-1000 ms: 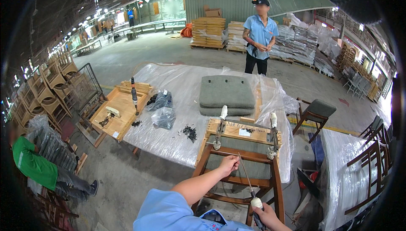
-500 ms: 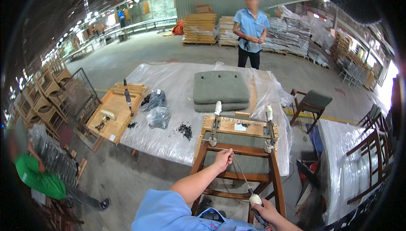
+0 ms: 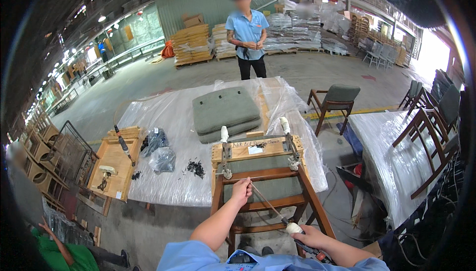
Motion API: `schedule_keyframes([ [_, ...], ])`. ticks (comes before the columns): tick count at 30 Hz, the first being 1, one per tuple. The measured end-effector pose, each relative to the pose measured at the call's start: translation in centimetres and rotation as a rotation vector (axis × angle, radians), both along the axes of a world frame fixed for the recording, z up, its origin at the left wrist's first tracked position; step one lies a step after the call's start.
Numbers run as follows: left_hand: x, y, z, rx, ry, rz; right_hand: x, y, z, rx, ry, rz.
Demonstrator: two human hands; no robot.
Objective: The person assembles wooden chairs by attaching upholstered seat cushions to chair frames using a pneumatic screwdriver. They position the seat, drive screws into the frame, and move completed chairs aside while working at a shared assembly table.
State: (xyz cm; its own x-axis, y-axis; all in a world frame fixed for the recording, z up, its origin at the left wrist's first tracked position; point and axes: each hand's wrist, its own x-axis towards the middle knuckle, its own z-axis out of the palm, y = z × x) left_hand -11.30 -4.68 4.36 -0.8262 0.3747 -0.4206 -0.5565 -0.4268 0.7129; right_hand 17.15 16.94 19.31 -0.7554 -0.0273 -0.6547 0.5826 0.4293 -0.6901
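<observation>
My right hand (image 3: 313, 237) is closed around a power screwdriver (image 3: 294, 228) with a white-wrapped nose and a long thin bit. The bit (image 3: 267, 203) slants up to my left hand (image 3: 242, 190), whose fingers pinch about its tip by the brown back rail of a wooden chair (image 3: 277, 201). Whether a screw sits at the tip is hidden by those fingers. The chair is tilted against a wooden jig (image 3: 238, 150), with a grey-green padded seat (image 3: 267, 189) beneath its rails. Two white-handled toggle clamps, one left (image 3: 225, 144) and one right (image 3: 288, 139), stand on the jig.
Stacked grey-green cushions (image 3: 225, 110), black screws (image 3: 196, 168) and plastic bags (image 3: 162, 159) lie on the plastic-covered table (image 3: 173, 186). A second driver (image 3: 123, 144) hangs over a wooden tray (image 3: 110, 164). A person (image 3: 246, 35) stands beyond; another, in green (image 3: 67, 251), is at left. Chairs (image 3: 334, 103) stand right.
The view has turned to the right, so the table and the person beyond sit farther left. Both hands keep their hold on the screwdriver and its bit by the chair rail.
</observation>
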Motion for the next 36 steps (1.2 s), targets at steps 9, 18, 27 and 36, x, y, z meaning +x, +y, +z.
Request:
schedule_keyframes([
  [9, -0.8, -0.8, 0.4, -0.019, -0.065, -0.123, 0.0, 0.1, -0.3, 0.046, -0.085, 0.009],
  [18, -1.2, -1.1, 0.8, 0.021, -0.092, -0.214, -0.2, 0.4, -0.6, -0.025, -0.136, -0.001],
  [27, -1.1, -1.3, 0.9, 0.154, -0.096, -0.193, -0.7, -0.8, 3.8, -0.182, -0.169, -0.02],
  [36, -0.6, -0.9, 1.9, 0.148, -0.088, -0.169, -0.1, -0.4, 1.4, -0.218, -0.109, -0.032],
])
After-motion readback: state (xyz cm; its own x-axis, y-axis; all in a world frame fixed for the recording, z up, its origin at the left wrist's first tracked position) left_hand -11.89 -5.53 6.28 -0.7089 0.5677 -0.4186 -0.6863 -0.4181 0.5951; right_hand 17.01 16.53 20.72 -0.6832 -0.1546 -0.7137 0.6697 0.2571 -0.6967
